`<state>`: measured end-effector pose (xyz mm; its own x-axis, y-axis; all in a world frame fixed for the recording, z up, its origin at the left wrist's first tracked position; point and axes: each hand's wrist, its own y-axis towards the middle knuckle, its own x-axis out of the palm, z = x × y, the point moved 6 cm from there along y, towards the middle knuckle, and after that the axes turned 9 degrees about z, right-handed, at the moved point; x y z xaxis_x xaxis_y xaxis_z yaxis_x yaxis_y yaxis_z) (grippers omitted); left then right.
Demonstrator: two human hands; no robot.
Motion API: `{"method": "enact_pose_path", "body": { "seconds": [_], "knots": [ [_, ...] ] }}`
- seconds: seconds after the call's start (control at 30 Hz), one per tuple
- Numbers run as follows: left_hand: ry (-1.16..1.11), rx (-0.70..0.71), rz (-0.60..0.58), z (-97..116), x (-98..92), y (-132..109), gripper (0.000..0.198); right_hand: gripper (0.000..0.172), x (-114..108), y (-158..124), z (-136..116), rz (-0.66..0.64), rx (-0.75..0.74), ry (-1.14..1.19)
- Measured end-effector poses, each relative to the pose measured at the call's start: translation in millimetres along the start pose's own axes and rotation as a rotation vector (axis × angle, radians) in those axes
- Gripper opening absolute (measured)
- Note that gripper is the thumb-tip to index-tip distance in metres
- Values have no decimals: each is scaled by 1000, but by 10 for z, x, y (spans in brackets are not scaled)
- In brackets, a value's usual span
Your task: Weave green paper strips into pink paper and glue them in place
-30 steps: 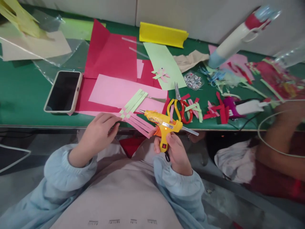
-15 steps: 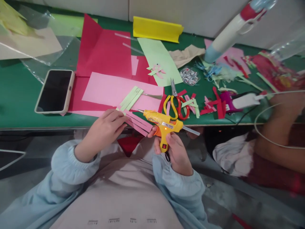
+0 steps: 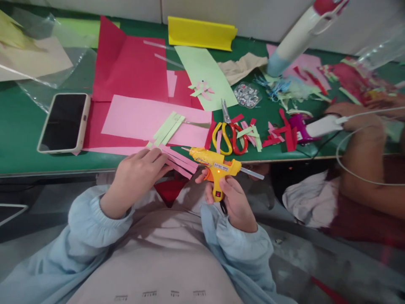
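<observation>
My right hand (image 3: pixel 232 200) grips the handle of a yellow and orange glue gun (image 3: pixel 215 165), index finger at the trigger, nozzle pointing left just off the table's front edge. Close to the nozzle lies a woven piece of pink and light green paper strips (image 3: pixel 169 145). My left hand (image 3: pixel 139 175) is closed on its near end, fingers laid over the pink strips. The strips overhang the edge of the green table (image 3: pixel 22 126).
A phone (image 3: pixel 63 122) lies at the left. Red, pink and green paper sheets cover the middle. Yellow and red scissors (image 3: pixel 229 135), paper scraps and a bag of googly eyes (image 3: pixel 248 93) lie right of centre. Another person's arm (image 3: pixel 367 156) with a white glue gun (image 3: pixel 322 125) is at right.
The view shifted slightly, so the table contents sit further left. My left hand slid a little further onto the strips. The other person's hand reached onto the table at right.
</observation>
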<state>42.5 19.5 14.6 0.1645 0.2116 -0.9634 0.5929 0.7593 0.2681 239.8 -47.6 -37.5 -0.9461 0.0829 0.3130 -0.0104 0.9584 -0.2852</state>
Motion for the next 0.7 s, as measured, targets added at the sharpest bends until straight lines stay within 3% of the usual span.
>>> {"method": "enact_pose_path", "body": {
  "seconds": [0.37, 0.7],
  "knots": [
    [123, 36, 36, 47, -42, 11, 29, 41, 36, -74, -18, -22, 37, -212],
    [66, 44, 62, -43, 0, 7, 29, 41, -92, -79, -43, -17, -70, -103]
  ]
}}
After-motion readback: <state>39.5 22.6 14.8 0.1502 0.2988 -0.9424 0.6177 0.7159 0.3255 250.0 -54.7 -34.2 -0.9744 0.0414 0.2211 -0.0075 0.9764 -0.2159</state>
